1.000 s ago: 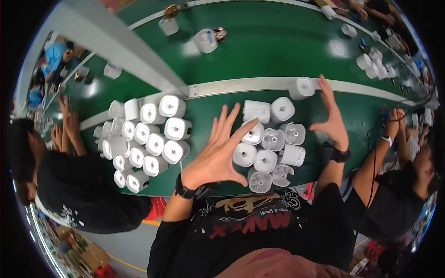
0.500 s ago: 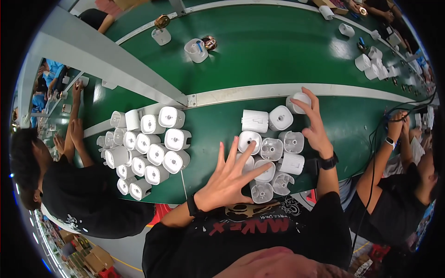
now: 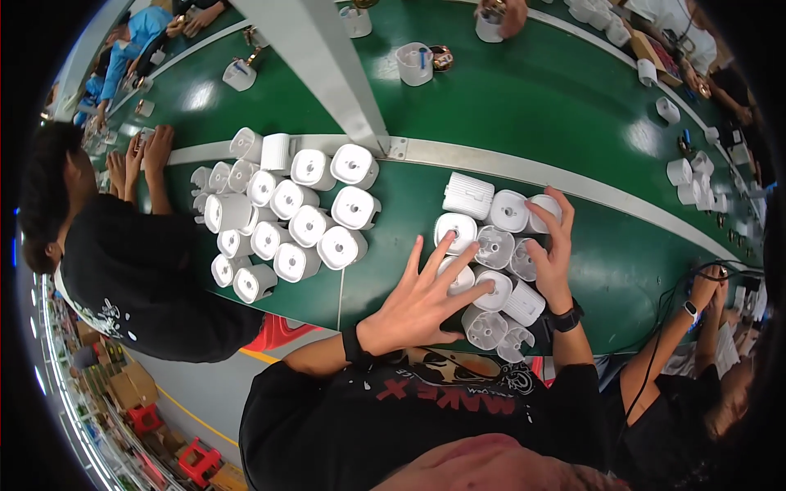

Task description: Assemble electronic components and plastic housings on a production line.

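A tight cluster of white plastic housings lies on the green table before me, some with closed tops up, some showing hollow insides, a few on their sides. My left hand (image 3: 426, 301) spreads its fingers over the near-left part of it. Fingertips rest on a closed-top housing (image 3: 455, 232) and another housing (image 3: 494, 293). My right hand (image 3: 553, 260) lies along the cluster's right side, fingers apart. Its fingertips touch the far-right housing (image 3: 540, 214), and its thumb reaches an open housing (image 3: 522, 260). A ribbed housing (image 3: 468, 195) lies on its side at the far left corner.
Left of my hands stands a larger group of white housings (image 3: 309, 225). A metal rail (image 3: 491, 164) crosses behind, with an upright post (image 3: 336, 74). Beyond it is a housing with a copper-coloured part (image 3: 415, 65). People sit at both sides; black cables (image 3: 661, 307) hang at right.
The view has turned, shifting the table. My right hand has drawn in against the cluster, and the far-right housing now sits closer to its neighbour. My left hand stays spread over the housings.
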The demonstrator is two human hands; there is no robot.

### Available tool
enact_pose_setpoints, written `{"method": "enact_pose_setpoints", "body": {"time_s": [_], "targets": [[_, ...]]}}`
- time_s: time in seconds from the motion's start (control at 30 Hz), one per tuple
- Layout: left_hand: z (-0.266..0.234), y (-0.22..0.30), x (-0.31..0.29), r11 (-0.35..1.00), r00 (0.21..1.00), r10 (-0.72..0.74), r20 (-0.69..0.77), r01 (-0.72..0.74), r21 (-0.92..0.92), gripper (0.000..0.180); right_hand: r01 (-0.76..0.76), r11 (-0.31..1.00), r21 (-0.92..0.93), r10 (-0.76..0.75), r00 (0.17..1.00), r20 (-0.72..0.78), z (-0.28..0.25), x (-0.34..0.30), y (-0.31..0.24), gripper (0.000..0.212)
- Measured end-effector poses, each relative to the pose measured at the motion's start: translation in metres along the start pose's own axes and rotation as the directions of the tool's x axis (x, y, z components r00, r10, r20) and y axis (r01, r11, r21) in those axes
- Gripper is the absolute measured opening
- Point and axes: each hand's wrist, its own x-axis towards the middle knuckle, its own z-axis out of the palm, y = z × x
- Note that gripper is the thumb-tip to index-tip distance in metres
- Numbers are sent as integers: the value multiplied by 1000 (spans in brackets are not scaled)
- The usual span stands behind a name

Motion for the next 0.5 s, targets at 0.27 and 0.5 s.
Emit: {"method": "enact_pose_setpoints", "body": {"time_s": [0.27,0.5], "targets": [[-4,-10,-31,981,968,-187,-165,193,18,75,29,988,148,-64,969,240,50,28,-23,44],[7,-12,-66,933,897,-280,-342,338,122,65,88,958,275,-185,917,352,90,55,-39,51]]}}
